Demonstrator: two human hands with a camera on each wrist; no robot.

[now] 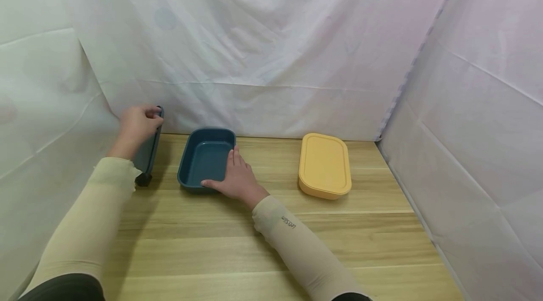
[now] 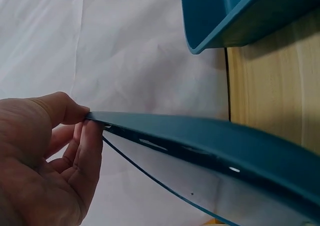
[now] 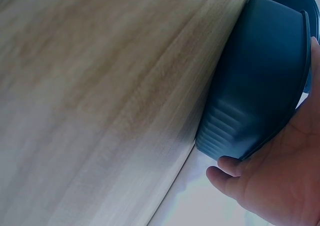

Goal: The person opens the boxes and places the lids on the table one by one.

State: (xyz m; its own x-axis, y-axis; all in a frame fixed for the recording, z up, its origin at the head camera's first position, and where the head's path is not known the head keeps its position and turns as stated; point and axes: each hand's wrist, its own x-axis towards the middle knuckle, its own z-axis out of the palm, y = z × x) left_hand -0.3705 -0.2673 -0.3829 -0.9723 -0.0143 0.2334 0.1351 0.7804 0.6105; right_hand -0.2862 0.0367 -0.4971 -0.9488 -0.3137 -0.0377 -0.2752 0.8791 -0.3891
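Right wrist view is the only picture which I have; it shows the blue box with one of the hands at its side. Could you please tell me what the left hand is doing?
Observer: The left hand pinches a thin blue panel, which looks like a lid, by its edge.

Operator: Thank you. Is there also another box on the table?

Observer: Yes, a yellow box stands on the table, to the right of the blue box in the head view.
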